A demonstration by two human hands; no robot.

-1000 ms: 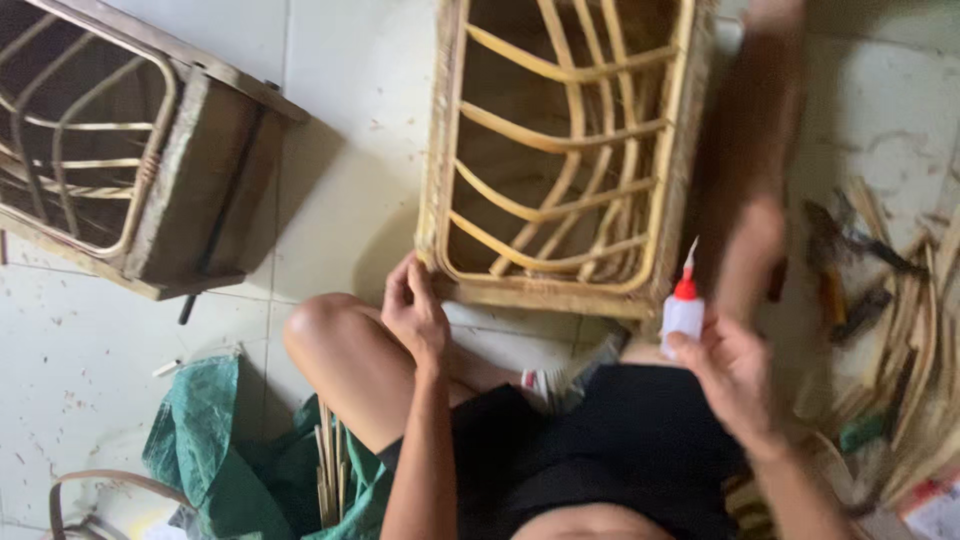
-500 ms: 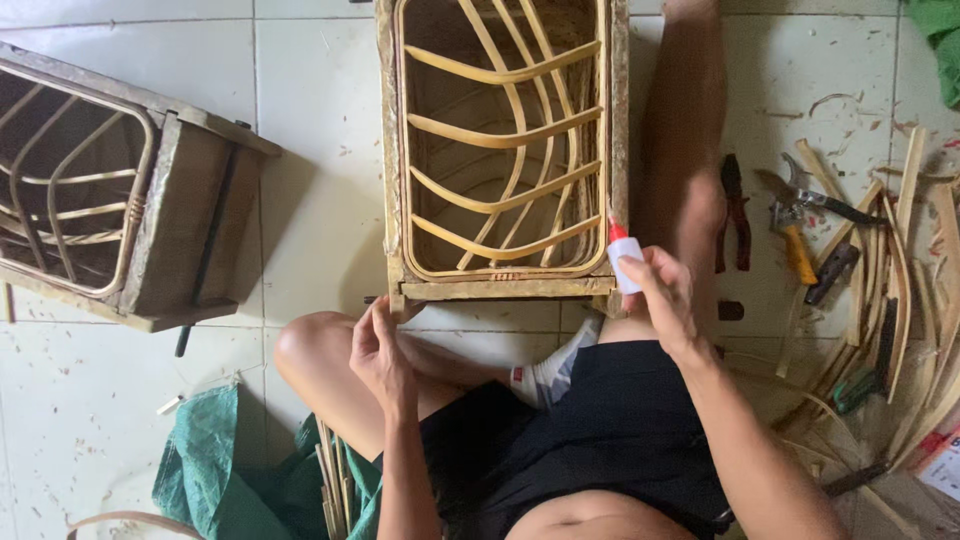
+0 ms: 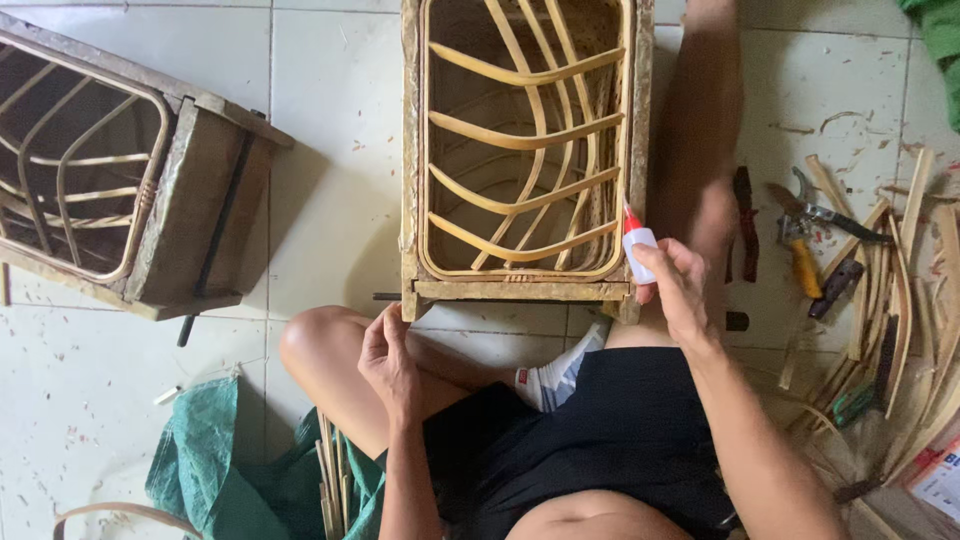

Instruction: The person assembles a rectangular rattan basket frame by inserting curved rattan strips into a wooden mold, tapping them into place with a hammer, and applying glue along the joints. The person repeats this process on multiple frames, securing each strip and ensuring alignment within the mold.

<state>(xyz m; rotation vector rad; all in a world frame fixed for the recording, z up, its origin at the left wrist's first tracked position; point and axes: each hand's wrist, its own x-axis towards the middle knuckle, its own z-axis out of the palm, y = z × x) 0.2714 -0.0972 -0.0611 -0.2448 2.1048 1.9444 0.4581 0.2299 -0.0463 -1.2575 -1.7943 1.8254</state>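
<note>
1. Head view: one person is sitting on a tiled floor (image 3: 330,120) with one rattan frame (image 3: 520,150) lying between the legs.
2. The left hand (image 3: 385,360) is curling its fingers around the frame's near left corner, gripping it.
3. The right hand (image 3: 675,285) is holding one small white glue bottle (image 3: 637,250) with a red tip, its fingers wrapped around it, the tip pointing at the frame's near right edge.
4. A second frame (image 3: 120,170) is lying well apart to the left.
5. Several tools (image 3: 810,250) and many rattan strips (image 3: 900,290) are lying to the right; the count of each is unclear.
6. One green sack (image 3: 215,470) is lying by the left knee.
</note>
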